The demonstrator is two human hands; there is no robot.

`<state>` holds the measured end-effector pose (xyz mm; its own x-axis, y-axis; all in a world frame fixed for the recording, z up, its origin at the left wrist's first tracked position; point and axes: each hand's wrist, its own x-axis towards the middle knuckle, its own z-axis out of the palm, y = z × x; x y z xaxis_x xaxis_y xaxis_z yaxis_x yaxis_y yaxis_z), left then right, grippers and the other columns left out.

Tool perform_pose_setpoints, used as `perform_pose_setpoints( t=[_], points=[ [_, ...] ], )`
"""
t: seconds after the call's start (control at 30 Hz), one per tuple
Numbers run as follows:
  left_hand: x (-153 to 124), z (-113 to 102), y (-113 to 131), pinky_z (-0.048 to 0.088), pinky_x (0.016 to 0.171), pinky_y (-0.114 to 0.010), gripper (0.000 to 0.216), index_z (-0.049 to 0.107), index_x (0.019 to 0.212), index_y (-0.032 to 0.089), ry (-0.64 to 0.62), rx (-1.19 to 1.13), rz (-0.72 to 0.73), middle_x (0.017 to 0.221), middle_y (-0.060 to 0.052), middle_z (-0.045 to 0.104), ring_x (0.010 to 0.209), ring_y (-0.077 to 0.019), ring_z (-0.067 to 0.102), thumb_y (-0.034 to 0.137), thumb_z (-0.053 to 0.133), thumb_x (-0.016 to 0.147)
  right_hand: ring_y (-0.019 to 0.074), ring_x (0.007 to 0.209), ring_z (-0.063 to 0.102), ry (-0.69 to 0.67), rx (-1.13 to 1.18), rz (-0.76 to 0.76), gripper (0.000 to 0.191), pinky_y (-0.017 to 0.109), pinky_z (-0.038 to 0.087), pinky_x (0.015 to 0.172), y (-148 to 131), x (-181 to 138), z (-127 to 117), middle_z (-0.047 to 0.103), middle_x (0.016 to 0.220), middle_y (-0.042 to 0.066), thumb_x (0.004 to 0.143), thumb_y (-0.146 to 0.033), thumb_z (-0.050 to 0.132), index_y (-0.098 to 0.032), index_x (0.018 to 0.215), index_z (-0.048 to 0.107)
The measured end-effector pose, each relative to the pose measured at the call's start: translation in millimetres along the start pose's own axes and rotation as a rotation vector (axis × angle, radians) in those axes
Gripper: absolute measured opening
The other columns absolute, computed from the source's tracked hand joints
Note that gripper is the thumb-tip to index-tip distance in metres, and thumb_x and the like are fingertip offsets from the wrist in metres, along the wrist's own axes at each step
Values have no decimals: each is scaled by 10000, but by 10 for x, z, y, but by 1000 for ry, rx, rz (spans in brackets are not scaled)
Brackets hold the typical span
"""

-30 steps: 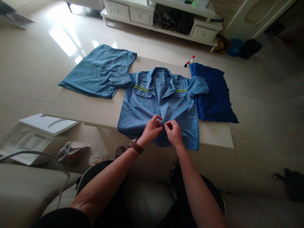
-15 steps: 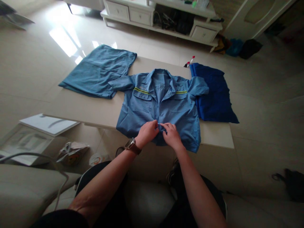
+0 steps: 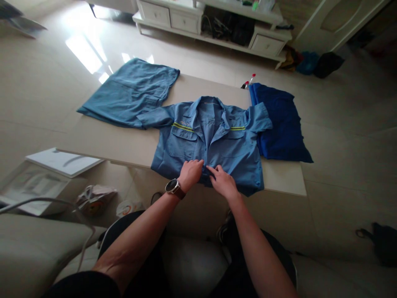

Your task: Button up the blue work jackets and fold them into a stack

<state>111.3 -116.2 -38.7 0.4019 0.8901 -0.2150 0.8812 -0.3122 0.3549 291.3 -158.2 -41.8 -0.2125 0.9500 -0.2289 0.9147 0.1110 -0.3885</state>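
A light blue work shirt (image 3: pixel 214 140) with yellow chest stripes lies face up on the beige table (image 3: pixel 124 145), its hem at the near edge. My left hand (image 3: pixel 190 174), a brown-strapped watch on its wrist, rests on the shirt's front just left of the button line, fingers curled down onto the cloth. Beside it my right hand (image 3: pixel 221 182) lies on the hem with fingers stretched toward the placket. Whether either hand pinches the fabric is hidden.
Folded light blue trousers (image 3: pixel 130 93) lie at the table's far left. A dark blue garment (image 3: pixel 281 122) lies at the right, with a small red-capped item (image 3: pixel 248 80) behind it. A white drawer cabinet (image 3: pixel 214 22) stands beyond. A white box (image 3: pixel 62 161) sits left, below the table.
Both hands have lowered from a raised pinch at the button line to lie on the shirt near the hem. The shirt has slid slightly toward me.
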Motion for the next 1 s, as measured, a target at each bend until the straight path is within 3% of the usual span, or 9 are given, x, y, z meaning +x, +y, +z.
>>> perform_pose_setpoints(
  t=[0.2, 0.33, 0.47, 0.57, 0.7, 0.87, 1.0],
  points=[
    [5, 27, 51, 460, 808, -350, 186, 640, 1078, 172, -51, -35, 0, 1077, -143, 695, 935, -265, 694, 143, 495, 965, 218, 866, 655, -12, -36, -44, 358, 332, 473, 712, -61, 5, 4, 595, 1206, 82, 954, -296, 567, -338, 1295, 668],
    [19, 38, 68, 460, 779, -323, 151, 625, 1025, 167, -56, -59, -1, 1053, -133, 689, 916, -238, 684, 155, 482, 979, 235, 954, 624, 105, -24, -47, 181, 337, 481, 793, -64, 32, 24, 631, 1076, 89, 961, -267, 555, -267, 1050, 713],
    [59, 0, 85, 458, 785, -308, 112, 594, 1010, 197, 83, -161, -53, 1012, -91, 699, 907, -213, 666, 199, 483, 1001, 219, 889, 612, 249, 195, 0, 156, 333, 477, 813, -19, 92, 51, 643, 937, 75, 943, -235, 525, -228, 850, 649],
    [90, -51, 98, 462, 802, -310, 64, 592, 981, 211, 164, -229, -57, 973, -70, 702, 908, -212, 654, 197, 529, 980, 198, 792, 617, 376, 452, 97, 18, 319, 483, 771, 22, 142, 82, 640, 847, 30, 854, -235, 583, -233, 867, 595],
    [110, -85, 121, 468, 797, -314, 73, 608, 947, 207, 191, -328, -33, 927, -65, 709, 873, -211, 648, 173, 546, 962, 188, 724, 642, 459, 813, 279, 330, 307, 515, 719, 76, 220, 121, 674, 816, 4, 725, -254, 627, -223, 1047, 566],
    [73, -129, 163, 448, 765, -328, 89, 640, 979, 200, 204, -309, -55, 896, -69, 721, 821, -223, 652, 181, 555, 962, 212, 805, 680, 434, 970, 298, 240, 333, 537, 781, 97, 280, 105, 726, 852, 67, 728, -338, 610, -194, 917, 645],
    [33, -165, 193, 435, 752, -330, 101, 647, 999, 200, 176, -273, -47, 903, -75, 731, 828, -230, 661, 182, 555, 961, 194, 707, 637, 491, 860, 282, 260, 316, 510, 710, 48, 237, 73, 699, 775, 41, 764, -436, 651, -203, 879, 631]
  ],
)
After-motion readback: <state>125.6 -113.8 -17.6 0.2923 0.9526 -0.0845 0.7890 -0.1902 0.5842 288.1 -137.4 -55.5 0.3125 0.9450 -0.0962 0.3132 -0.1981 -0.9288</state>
